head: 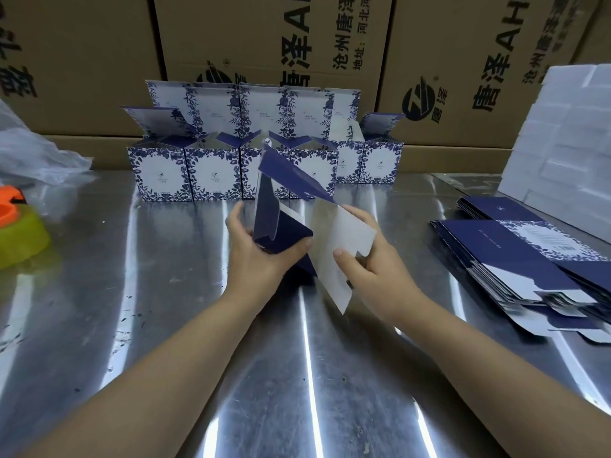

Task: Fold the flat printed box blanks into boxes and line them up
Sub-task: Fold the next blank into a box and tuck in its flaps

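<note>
A half-folded box blank, navy outside and white inside, hangs above the middle of the steel table. My left hand grips its navy flaps from the left, thumb on the lower flap. My right hand pinches a white flap on the right side. Behind it, several folded blue-and-white floral boxes stand in rows with their lids up. A stack of flat blanks lies at the right.
Large brown cartons wall off the back. White foam pieces lean at the far right. A yellow-green and orange tape dispenser and a crumpled plastic bag sit at the left edge.
</note>
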